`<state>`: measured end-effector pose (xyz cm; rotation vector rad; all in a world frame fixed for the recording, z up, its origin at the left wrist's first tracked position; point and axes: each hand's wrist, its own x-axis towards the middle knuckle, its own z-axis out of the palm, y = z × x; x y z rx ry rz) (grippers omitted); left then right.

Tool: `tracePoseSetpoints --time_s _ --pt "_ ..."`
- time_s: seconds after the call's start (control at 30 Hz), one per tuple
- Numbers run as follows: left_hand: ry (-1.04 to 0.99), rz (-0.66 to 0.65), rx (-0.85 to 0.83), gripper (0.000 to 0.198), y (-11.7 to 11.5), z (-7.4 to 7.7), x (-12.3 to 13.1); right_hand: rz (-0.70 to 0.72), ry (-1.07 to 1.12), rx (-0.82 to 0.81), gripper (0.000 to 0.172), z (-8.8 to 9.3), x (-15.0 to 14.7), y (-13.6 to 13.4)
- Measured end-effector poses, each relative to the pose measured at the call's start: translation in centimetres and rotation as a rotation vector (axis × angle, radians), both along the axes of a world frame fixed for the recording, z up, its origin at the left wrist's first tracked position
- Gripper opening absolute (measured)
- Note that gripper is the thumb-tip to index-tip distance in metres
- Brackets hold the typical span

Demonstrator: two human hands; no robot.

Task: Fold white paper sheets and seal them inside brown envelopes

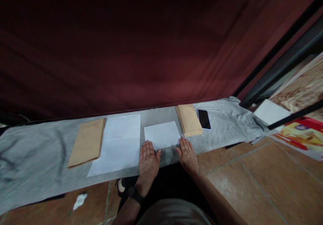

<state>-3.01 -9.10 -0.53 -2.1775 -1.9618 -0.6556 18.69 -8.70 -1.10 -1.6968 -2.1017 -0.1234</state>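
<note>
At the bottom of the frame, a black wristband circles the left wrist. In the lower middle, the left hand lies flat, thumb spread, its fingertips at the lower left corner of a small white sheet. The right hand, also flat and gripping nothing, meets the sheet's lower right corner. Left of centre lies a larger white sheet, its edge overlapped by a brown paper stack; right of centre, a narrower brown stack sits just beside a phone. Grey cloth covers the table. Beyond rises a dark red surface.
</note>
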Motion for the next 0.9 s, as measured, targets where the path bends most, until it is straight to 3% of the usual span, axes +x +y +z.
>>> tracePoseSetpoints --time_s 0.13,0.27,0.5,0.9 --pt "0.031 -0.122 -0.038 0.059 1.9 0.4 1.5 0.068 0.113 -0.042 0.055 1.1 -1.9 1.9" --pt "0.101 -0.235 -0.179 0.059 4.9 -0.2 3.1 0.172 0.177 -0.117 0.053 2.2 -4.4 5.1" --pt "0.121 -0.219 -0.24 0.059 7.5 -1.0 2.4 0.268 0.094 -0.165 0.051 1.7 -5.6 8.4" --pt "0.054 -0.033 -0.247 0.058 8.9 0.5 -0.1 -0.012 0.01 -0.028 0.053 -0.7 -5.1 9.3"
